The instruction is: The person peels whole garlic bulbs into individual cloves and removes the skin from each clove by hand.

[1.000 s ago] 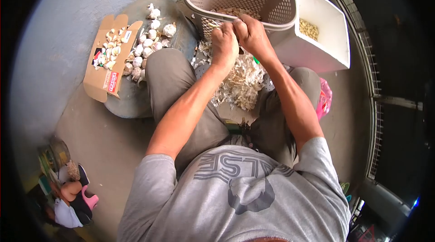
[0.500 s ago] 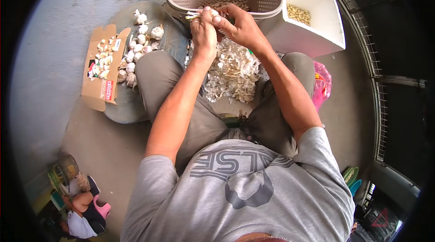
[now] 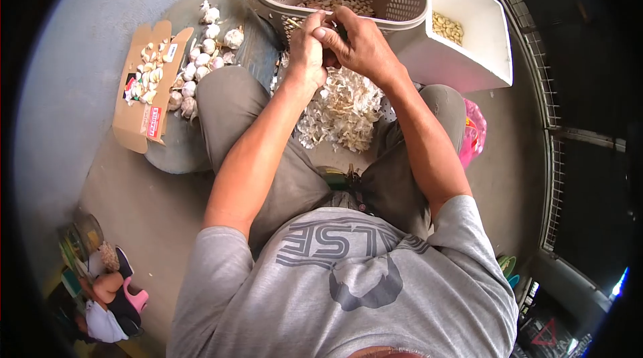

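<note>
My left hand has its fingers closed around a garlic bulb, whose pale stalk sticks out on the left; the rest of the bulb is hidden. Pressed against it from the right is my right hand, its fingers curled in and its thumb over the left fingers. Both hands are at the near rim of a beige perforated basket. A heap of papery garlic skins is below them, between the knees. Whole garlic bulbs rest at the left, beside an open cardboard box with loose cloves on it.
A white box at the upper right holds peeled cloves. A pink plastic bag lies beyond the right knee. A metal mesh runs along the right. Part of a person shows at the lower left.
The bulb that showed between the fingers is now mostly covered by the hands. My right hand has closed in over my left. The view has shifted slightly.
</note>
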Demonstrator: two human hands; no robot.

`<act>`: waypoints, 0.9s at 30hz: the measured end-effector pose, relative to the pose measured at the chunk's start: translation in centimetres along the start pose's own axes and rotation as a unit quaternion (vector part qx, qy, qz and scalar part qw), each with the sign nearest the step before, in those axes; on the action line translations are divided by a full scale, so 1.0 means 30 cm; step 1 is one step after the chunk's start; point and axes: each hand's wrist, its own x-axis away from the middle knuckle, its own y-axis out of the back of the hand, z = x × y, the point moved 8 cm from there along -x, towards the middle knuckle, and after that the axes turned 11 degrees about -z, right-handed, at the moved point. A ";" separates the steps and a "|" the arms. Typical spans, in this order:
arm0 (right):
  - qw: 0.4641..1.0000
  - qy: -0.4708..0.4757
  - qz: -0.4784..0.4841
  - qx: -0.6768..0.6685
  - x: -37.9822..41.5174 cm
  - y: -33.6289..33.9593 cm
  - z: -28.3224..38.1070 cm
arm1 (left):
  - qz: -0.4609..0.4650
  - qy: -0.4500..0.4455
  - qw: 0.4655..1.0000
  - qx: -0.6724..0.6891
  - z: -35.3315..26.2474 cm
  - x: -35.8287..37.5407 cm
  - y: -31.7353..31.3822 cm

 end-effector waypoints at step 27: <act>0.995 -0.094 -0.039 -0.013 -0.007 -0.064 -0.087 | -0.149 -0.204 0.962 -0.105 -0.044 -0.008 0.051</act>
